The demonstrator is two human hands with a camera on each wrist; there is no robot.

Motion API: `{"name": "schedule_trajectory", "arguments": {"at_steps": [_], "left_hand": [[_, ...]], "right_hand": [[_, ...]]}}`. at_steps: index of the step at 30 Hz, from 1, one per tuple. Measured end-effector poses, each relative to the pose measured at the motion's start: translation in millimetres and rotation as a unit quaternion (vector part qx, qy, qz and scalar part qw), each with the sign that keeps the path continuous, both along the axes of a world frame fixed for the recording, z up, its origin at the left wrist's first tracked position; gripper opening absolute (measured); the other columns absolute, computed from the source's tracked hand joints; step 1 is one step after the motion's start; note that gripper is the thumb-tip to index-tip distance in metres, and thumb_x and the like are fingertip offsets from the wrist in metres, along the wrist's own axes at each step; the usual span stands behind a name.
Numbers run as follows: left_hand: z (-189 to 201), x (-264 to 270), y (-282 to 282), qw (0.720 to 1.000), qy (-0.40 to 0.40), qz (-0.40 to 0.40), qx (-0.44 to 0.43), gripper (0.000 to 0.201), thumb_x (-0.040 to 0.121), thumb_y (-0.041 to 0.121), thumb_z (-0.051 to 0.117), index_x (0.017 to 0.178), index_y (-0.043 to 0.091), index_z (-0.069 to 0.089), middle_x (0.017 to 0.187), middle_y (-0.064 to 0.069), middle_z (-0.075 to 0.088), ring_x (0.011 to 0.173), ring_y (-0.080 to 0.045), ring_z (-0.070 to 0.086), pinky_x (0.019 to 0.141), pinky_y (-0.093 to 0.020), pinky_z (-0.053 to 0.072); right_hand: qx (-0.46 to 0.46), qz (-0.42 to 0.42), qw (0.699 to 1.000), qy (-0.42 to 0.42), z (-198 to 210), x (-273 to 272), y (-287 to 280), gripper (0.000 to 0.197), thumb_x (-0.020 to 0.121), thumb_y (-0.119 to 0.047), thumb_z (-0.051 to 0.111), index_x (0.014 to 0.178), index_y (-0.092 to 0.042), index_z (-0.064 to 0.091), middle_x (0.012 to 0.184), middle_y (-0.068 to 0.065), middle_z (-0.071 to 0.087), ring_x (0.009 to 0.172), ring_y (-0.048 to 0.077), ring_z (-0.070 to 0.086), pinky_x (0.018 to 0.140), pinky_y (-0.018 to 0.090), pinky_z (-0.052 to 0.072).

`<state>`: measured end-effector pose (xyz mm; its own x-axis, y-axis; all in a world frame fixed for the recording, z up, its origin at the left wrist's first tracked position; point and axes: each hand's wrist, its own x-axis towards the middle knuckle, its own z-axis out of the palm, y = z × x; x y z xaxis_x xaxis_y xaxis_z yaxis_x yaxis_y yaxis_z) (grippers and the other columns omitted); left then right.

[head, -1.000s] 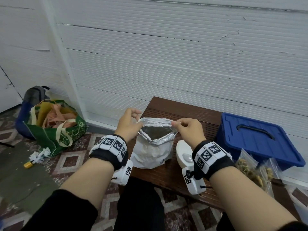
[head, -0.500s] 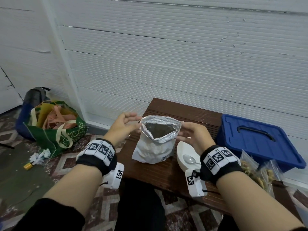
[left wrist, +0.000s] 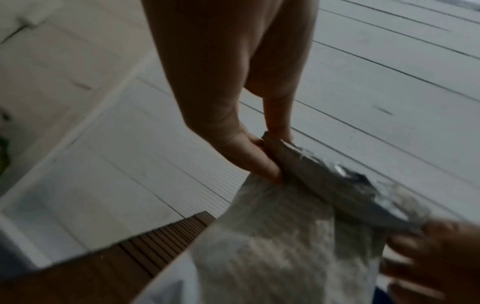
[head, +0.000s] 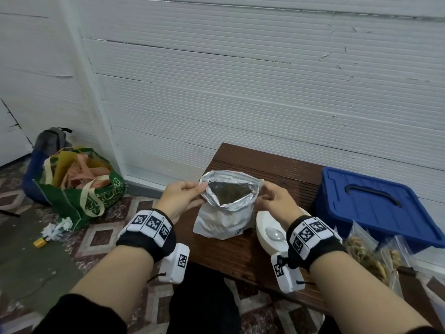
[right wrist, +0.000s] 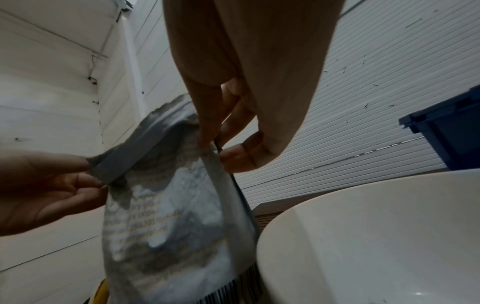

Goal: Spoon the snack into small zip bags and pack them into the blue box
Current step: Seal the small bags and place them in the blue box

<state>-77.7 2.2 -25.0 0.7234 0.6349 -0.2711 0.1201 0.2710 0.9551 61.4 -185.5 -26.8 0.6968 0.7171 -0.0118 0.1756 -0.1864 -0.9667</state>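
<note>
A white foil-lined snack bag (head: 221, 220) stands upright on the dark wooden bench (head: 240, 254), its mouth wide open with dark snack inside. My left hand (head: 200, 189) pinches the left rim; the left wrist view shows thumb and finger of that left hand (left wrist: 270, 148) on the bag (left wrist: 285, 246). My right hand (head: 263, 192) pinches the right rim, as the right hand (right wrist: 215, 142) does on the bag (right wrist: 168, 216). A white bowl (head: 263, 220) holding a metal spoon (head: 275, 233) sits right of the bag. The blue box (head: 375, 206) stands lidded at far right.
Clear zip bags (head: 361, 249) with snack in them lie in front of the blue box. A green shopping bag (head: 79, 189) and a grey backpack (head: 48, 143) sit on the tiled floor to the left. The white wall runs close behind the bench.
Both hands let go of the bag's top, hovered at its sides, and now pinch the rim at left and right. The mouth stands wider open.
</note>
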Motion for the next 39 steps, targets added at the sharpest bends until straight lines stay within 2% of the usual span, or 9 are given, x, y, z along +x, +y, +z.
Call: {"name": "schedule_trajectory", "arguments": {"at_steps": [7, 14, 18, 21, 24, 26, 32, 36, 39], "left_hand": [[11.6, 1.1, 0.5, 0.998, 0.051, 0.041, 0.015, 0.015, 0.082, -0.001, 0.071, 0.092, 0.002, 0.060, 0.088, -0.015, 0.068, 0.069, -0.016, 0.068, 0.057, -0.023, 0.059], [23.8, 6.3, -3.9, 0.953, 0.133, 0.071, 0.264, 0.023, 0.080, 0.002, 0.070, 0.087, 0.018, 0.055, 0.077, -0.002, 0.059, 0.046, -0.009, 0.059, 0.040, -0.016, 0.045], [25.0, 2.3, 3.2, 0.985, 0.065, 0.054, 0.154, 0.020, 0.083, 0.006, 0.072, 0.089, 0.013, 0.054, 0.091, -0.008, 0.062, 0.055, -0.010, 0.066, 0.053, -0.020, 0.056], [27.3, -9.6, 10.9, 0.999, -0.026, -0.026, -0.020, 0.028, 0.082, 0.001, 0.070, 0.104, 0.007, 0.054, 0.109, -0.013, 0.065, 0.090, -0.020, 0.070, 0.076, -0.027, 0.060], [14.7, -18.4, 20.3, 0.993, -0.023, -0.102, 0.058, 0.062, 0.066, 0.001, 0.080, 0.120, 0.017, 0.054, 0.128, 0.002, 0.060, 0.108, -0.020, 0.066, 0.095, -0.036, 0.052], [8.9, -18.8, 16.9, 0.980, 0.007, -0.134, 0.147, 0.069, 0.069, 0.000, 0.081, 0.126, 0.025, 0.053, 0.129, 0.009, 0.057, 0.104, -0.013, 0.068, 0.092, -0.030, 0.053], [0.1, -7.9, 5.7, 0.954, 0.001, -0.036, 0.297, 0.039, 0.064, 0.009, 0.087, 0.087, 0.035, 0.068, 0.084, 0.013, 0.070, 0.071, 0.008, 0.063, 0.067, -0.010, 0.048], [-3.3, -2.7, 6.9, 0.959, -0.015, -0.006, 0.283, 0.018, 0.073, 0.015, 0.082, 0.072, 0.027, 0.069, 0.074, 0.018, 0.070, 0.073, 0.005, 0.062, 0.072, -0.015, 0.046], [0.1, 0.2, 7.8, 0.965, -0.033, 0.002, 0.259, 0.020, 0.076, 0.011, 0.078, 0.069, 0.019, 0.062, 0.063, 0.019, 0.067, 0.061, 0.009, 0.059, 0.061, -0.007, 0.042]], "right_hand": [[-0.005, -0.060, 0.994, -0.096, -12.6, 1.5, 5.1, 0.044, 0.082, 0.013, 0.054, 0.081, -0.029, 0.066, 0.078, -0.006, 0.067, 0.072, 0.010, 0.060, 0.068, 0.029, 0.052], [0.032, -0.088, 0.990, -0.103, -11.1, -4.5, 7.6, 0.036, 0.085, 0.011, 0.056, 0.085, -0.024, 0.067, 0.083, -0.010, 0.068, 0.081, 0.003, 0.061, 0.070, 0.011, 0.049], [0.026, -0.083, 0.990, -0.115, -10.0, -2.7, 6.2, 0.039, 0.083, 0.007, 0.058, 0.087, -0.031, 0.068, 0.085, -0.010, 0.070, 0.083, 0.008, 0.063, 0.073, 0.020, 0.053], [0.024, -0.060, 0.992, -0.110, -12.1, 2.6, 3.0, 0.043, 0.079, 0.005, 0.064, 0.086, -0.037, 0.067, 0.089, -0.006, 0.072, 0.084, 0.011, 0.064, 0.073, 0.021, 0.053], [0.043, -0.040, 0.995, -0.086, -12.5, 7.5, -1.0, 0.042, 0.076, 0.004, 0.072, 0.091, -0.035, 0.068, 0.095, -0.008, 0.073, 0.096, 0.016, 0.066, 0.088, 0.031, 0.051], [0.061, -0.027, 0.996, -0.065, -10.4, 8.3, -3.4, 0.041, 0.075, 0.002, 0.075, 0.095, -0.032, 0.069, 0.097, -0.008, 0.073, 0.096, 0.019, 0.065, 0.089, 0.032, 0.052], [0.074, -0.036, 0.995, -0.048, -11.1, 11.8, -3.9, 0.036, 0.081, 0.007, 0.067, 0.091, -0.028, 0.070, 0.086, -0.011, 0.073, 0.085, 0.014, 0.066, 0.075, 0.027, 0.057], [0.062, -0.052, 0.995, -0.064, -10.5, 15.8, -2.1, 0.027, 0.079, -0.002, 0.072, 0.086, -0.028, 0.072, 0.085, -0.004, 0.074, 0.080, 0.015, 0.068, 0.070, 0.027, 0.056], [0.055, -0.069, 0.994, -0.064, -8.1, 19.2, -1.4, 0.011, 0.077, -0.009, 0.077, 0.080, -0.017, 0.072, 0.084, 0.001, 0.074, 0.080, 0.019, 0.070, 0.069, 0.028, 0.057]]}}
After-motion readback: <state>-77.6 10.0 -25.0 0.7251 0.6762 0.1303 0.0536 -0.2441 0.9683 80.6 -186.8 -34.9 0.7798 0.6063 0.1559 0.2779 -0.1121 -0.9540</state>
